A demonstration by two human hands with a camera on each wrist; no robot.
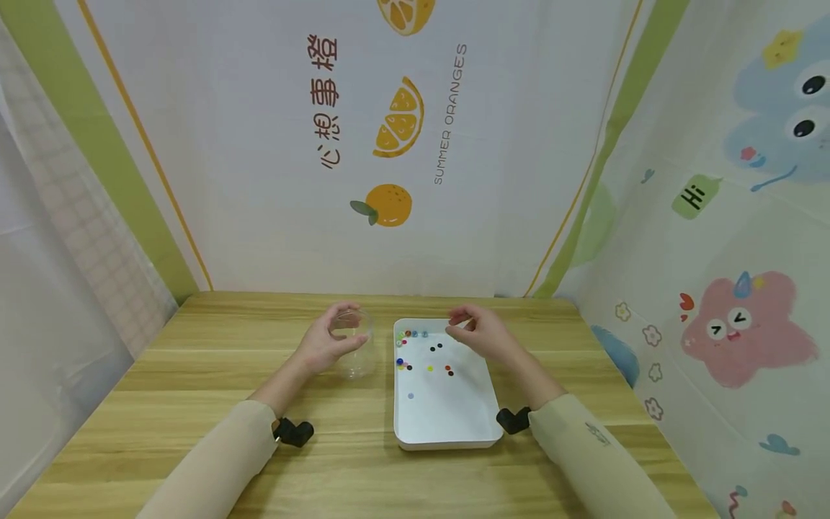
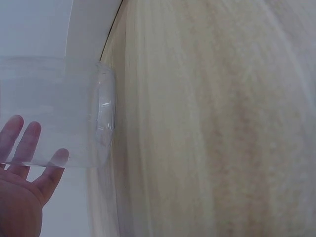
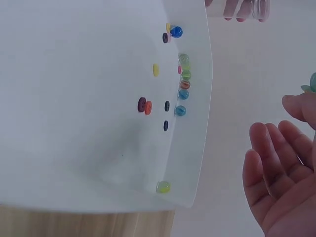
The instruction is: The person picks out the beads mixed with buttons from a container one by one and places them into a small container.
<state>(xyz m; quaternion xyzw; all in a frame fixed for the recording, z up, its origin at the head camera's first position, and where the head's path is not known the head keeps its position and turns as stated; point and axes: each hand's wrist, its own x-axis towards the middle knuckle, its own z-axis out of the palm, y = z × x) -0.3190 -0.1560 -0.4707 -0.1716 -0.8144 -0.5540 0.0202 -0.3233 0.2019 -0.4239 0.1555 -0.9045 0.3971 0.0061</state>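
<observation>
Marbles in tray | left hand grips jar — hold steady | right hand loosely spread — pinch singly

Left arm, stretched forward and inward; left hand, held with fingers and thumb curved in a grip; right arm, likewise extended inward; right hand, held with fingers loosely bent, thumb parted from them.
</observation>
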